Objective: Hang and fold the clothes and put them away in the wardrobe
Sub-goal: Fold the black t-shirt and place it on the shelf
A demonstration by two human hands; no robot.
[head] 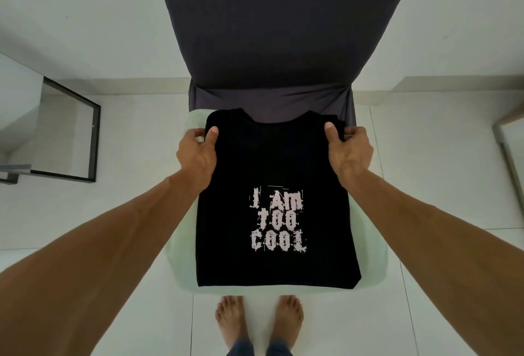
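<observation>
A black T-shirt [272, 163] with pale pink lettering lies folded into a narrow rectangle on the pale green seat [181, 242] of a chair, collar pointing away from me. My left hand [197, 151] pinches the shirt's upper left edge near the shoulder, thumb on top. At the upper right edge my right hand [348, 148] pinches the fabric the same way. The fingers of both hands curl under the cloth and are partly hidden.
The chair's back wears a dark grey cover [283, 29] and stands against a white wall. A black-framed glass panel [68, 134] leans at the left. A pale frame edge [507, 151] shows at the right. My bare feet [259, 319] stand on white floor tiles.
</observation>
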